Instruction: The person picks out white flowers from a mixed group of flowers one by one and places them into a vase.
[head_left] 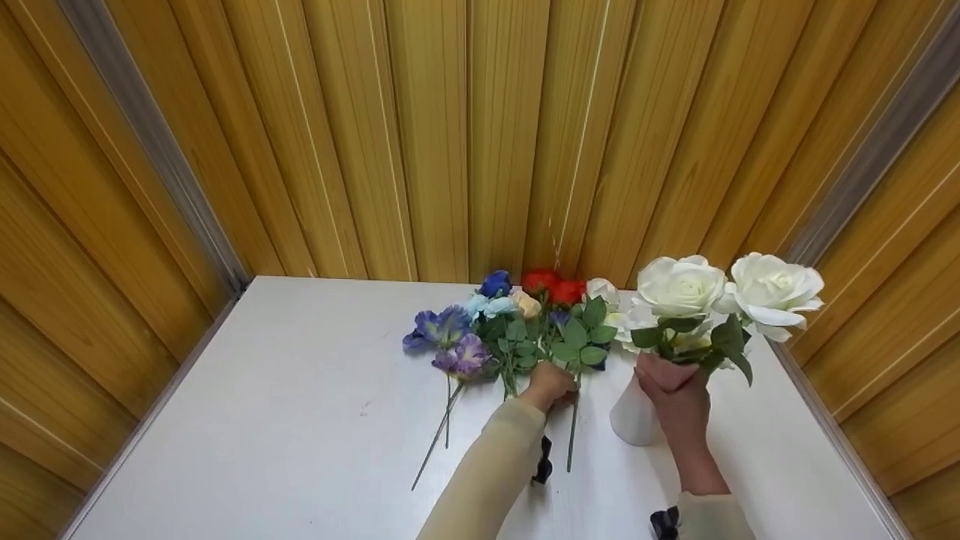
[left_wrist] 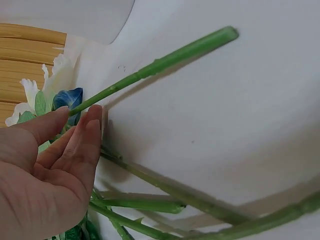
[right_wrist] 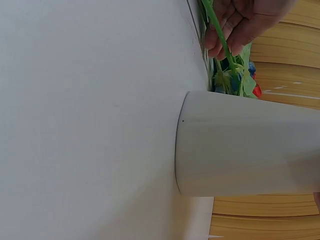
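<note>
My right hand (head_left: 679, 401) grips a white vase (head_left: 634, 412) near its top; in the right wrist view the smooth vase wall (right_wrist: 245, 145) fills the right side. Large white roses (head_left: 681, 286) with green leaves stand out of the vase, above that hand. Over the pile of flowers, my left hand (head_left: 551, 384) pinches a green stem (left_wrist: 187, 52) between thumb and fingers; its cut end points away from the palm. Which bloom belongs to this stem is hidden. Other stems (left_wrist: 175, 187) lie just below the hand.
Purple flowers (head_left: 463, 355), red flowers (head_left: 553, 286), light blue flowers (head_left: 491, 306) and a peach flower (head_left: 526, 304) lie with leaves toward the back of the white table (head_left: 300, 420). Wood-patterned walls (head_left: 435, 150) enclose the table at the back and sides.
</note>
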